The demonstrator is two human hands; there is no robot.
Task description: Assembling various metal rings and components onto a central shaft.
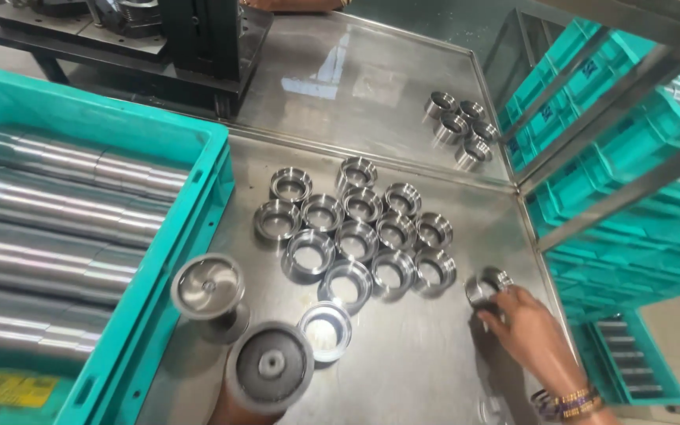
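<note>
From the head view, the right hand (527,327) reaches in from the lower right over a shiny steel surface (403,370), and its fingers (491,305) are closed around a small metal ring (485,285), which is tipped on its side at the right edge of the surface, just off to the right of the main group. That cluster of rings (356,232) lies flat in loose rows in the middle of the surface, many of them touching one another. One lone ring (325,329) sits a little below the cluster, nearer the camera. A smaller group of four rings (460,127) sits well apart, toward the far right corner.

The left hand is hidden; at the bottom edge only a round dark-faced tool head (269,367) shows, with a bit of skin below it, so whether fingers grip it cannot be told. Just beside it stands a spool-shaped steel piece (209,290) with a flat polished top.

At the left, a teal plastic crate (159,315) holds long polished steel bars (57,228) lying side by side. On the right, a metal rack carries stacked teal bins (631,157). A dark machine base (198,47) stands at the far edge
</note>
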